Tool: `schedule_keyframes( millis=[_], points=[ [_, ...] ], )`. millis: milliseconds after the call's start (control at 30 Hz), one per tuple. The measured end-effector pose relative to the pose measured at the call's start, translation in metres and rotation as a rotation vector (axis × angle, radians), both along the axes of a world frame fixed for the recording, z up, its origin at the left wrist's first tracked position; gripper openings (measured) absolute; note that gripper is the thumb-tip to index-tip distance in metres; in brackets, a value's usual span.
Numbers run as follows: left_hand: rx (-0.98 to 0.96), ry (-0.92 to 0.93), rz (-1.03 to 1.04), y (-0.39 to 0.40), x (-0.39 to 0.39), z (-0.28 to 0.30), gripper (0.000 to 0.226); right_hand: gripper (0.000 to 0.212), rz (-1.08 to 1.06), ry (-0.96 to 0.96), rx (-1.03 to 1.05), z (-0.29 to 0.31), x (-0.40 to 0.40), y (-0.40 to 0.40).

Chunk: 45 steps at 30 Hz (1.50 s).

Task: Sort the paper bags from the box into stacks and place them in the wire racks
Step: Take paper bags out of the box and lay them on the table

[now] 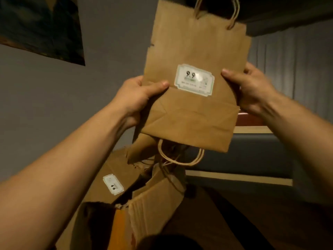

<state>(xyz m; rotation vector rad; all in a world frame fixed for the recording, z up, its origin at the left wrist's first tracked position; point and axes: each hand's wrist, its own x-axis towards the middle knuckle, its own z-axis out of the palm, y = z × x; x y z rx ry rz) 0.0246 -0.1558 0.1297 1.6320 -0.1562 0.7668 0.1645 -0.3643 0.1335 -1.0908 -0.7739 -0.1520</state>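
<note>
Clearance around the open box

The raised paper bag (194, 87), gripped at both edges by the left hand (138, 98) and right hand (252, 89), hangs over the cardboard box (153, 210). Loose bags (115, 177) and twisted handles (180, 156) crowd the box opening.

You are looking at a grey wall (45, 105) filling the left | a dark poster (41, 26) hanging tilted on it at upper left | a blue-grey bench seat (243, 156) lying at right, a pale trim strip (239, 176) edging it below
</note>
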Motion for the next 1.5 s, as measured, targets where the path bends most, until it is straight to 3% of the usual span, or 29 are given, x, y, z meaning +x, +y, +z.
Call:
schedule_keyframes(
  millis=[100,233,367,433,533,633,767,1000,1233,1300,1400,1500],
  points=[
    [-0.039,0.181,-0.186,-0.051,0.03,-0.022,0.034,0.023,-0.091,0.13,-0.013,-0.032,0.015,-0.063],
    [-0.202,0.265,-0.387,-0.112,0.06,-0.047,0.035,0.007,-0.154,0.295,-0.03,-0.061,0.024,-0.135],
    [-0.375,0.402,-0.511,-0.146,0.095,-0.118,0.044,0.006,-0.227,0.439,-0.132,-0.119,0.045,-0.18],
    [-0.459,0.496,-0.505,-0.153,0.112,-0.169,0.045,0.015,-0.229,0.542,-0.16,-0.158,0.058,-0.192],
    [-0.527,0.619,-0.449,-0.146,0.135,-0.247,0.041,0.011,-0.368,0.621,-0.31,-0.226,0.071,-0.197],
    [-0.48,0.716,-0.27,-0.133,0.146,-0.308,0.034,0.019,-0.546,0.684,-0.449,-0.3,0.083,-0.204],
    [-0.411,0.823,-0.202,-0.117,0.154,-0.357,0.032,0.019,-0.491,0.823,-0.391,-0.357,0.082,-0.227],
    [-0.567,0.673,-0.238,-0.108,0.159,-0.364,0.023,0.02,-0.338,0.987,-0.109,-0.366,0.074,-0.253],
    [-0.487,0.645,-0.359,-0.101,0.155,-0.376,0.028,0.031,-0.315,1.058,-0.043,-0.368,0.074,-0.252],
    [-0.475,0.632,-0.378,-0.102,0.153,-0.373,0.025,0.026,-0.282,1.065,-0.032,-0.366,0.071,-0.253],
    [-0.476,0.613,-0.399,-0.101,0.155,-0.373,0.024,0.036,-0.229,0.979,-0.116,-0.347,0.07,-0.252],
    [-0.497,0.627,-0.394,-0.101,0.158,-0.372,0.034,0.045,-0.282,0.736,-0.464,-0.295,0.079,-0.245]
  ],
)
